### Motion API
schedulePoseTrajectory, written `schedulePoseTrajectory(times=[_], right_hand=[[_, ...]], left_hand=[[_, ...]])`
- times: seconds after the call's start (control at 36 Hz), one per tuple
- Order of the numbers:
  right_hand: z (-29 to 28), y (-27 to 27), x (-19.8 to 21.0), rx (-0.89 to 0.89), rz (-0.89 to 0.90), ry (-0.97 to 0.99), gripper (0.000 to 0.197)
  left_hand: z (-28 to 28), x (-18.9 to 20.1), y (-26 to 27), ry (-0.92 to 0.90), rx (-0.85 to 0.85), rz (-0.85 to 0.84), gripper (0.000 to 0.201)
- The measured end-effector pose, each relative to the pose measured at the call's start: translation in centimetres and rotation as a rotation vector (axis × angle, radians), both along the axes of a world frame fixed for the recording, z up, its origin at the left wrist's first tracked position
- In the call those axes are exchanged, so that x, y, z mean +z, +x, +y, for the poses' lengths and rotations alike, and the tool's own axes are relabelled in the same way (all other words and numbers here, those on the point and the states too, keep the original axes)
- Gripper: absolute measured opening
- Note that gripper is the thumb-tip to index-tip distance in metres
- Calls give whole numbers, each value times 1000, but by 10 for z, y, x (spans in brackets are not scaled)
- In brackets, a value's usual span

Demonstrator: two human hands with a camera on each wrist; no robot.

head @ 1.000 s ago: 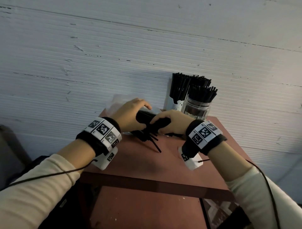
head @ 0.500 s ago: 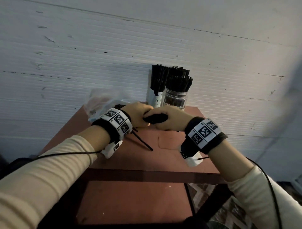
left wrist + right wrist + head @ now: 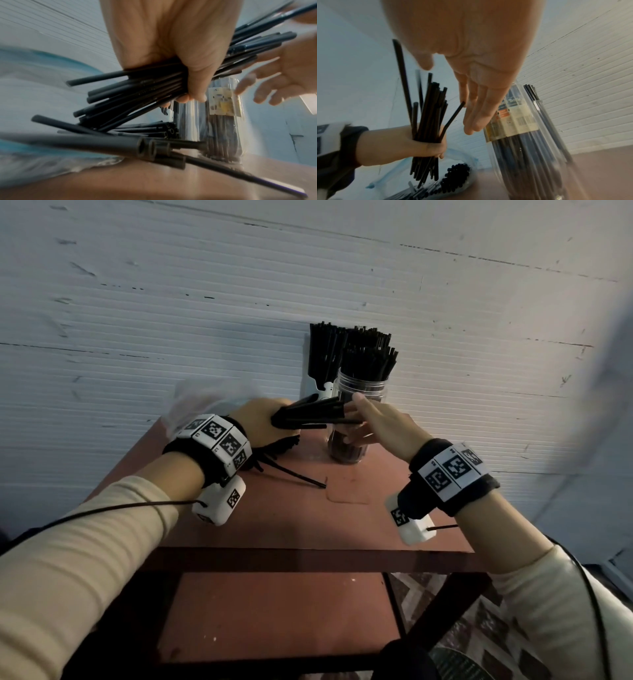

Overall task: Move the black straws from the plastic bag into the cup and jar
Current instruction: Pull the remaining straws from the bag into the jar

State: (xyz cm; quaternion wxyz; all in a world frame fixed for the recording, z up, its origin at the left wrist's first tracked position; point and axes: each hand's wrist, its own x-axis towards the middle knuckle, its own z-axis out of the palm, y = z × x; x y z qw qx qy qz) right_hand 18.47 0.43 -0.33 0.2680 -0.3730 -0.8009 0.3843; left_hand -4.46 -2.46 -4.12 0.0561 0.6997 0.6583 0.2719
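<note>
The left hand (image 3: pixel 263 424) is clenched round the middle of a bundle of black straws (image 3: pixel 310 414), which lies roughly level above the far part of the tabletop (image 3: pixel 359 522) with its free ends fanned toward the jar (image 3: pixel 359 419). The right hand (image 3: pixel 380 426) is slack, fingers straight, holding nothing; its fingertips (image 3: pixel 471 125) sit at the splayed straw ends, and one straw in the right wrist view bends out of the bundle toward them.

The bundle is uneven, so a straw on its outside could slide out of the fist and drop to the tabletop. A few loose straws (image 3: pixel 291 474) already lie there beneath the left wrist, one of them reaching toward the middle of the tabletop. I judge that the fanned ends could also catch on the jar's rim or on the straws standing in it, and a push might tip the narrow jar.

The clear plastic jar at the far edge is already thickly packed with upright straws. Just behind it stands the white cup (image 3: pixel 323 390), also full of them. The clear plastic bag (image 3: pixel 453 174) lies at the far left corner, its mouth facing the jar, with many straws still inside.
</note>
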Motion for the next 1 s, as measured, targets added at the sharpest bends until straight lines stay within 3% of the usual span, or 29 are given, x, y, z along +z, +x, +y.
schedulePoseTrajectory(times=[0.11,0.17,0.31,0.36,0.64,0.83,1.0], right_hand=[[-2,-4,-1,-2,-13,56,40],[-4,-7,-1,46,97,25,34],[-9,-15,7,205,197,128,57],[-9,-21,13,216,225,157,54],[-9,-32,23,60,345,154,43],[-25,-29,37,195,397,463,75],[-33,-33,69,150,398,628,74]], left_hand=[[0,2,-1,14,29,-33,30],[-1,4,0,20,21,-39,26],[0,9,7,13,10,-12,18],[2,13,8,-3,19,-44,14],[0,26,4,41,-61,-285,16],[-8,36,21,12,-190,-458,15],[-11,49,51,-61,-309,-672,31]])
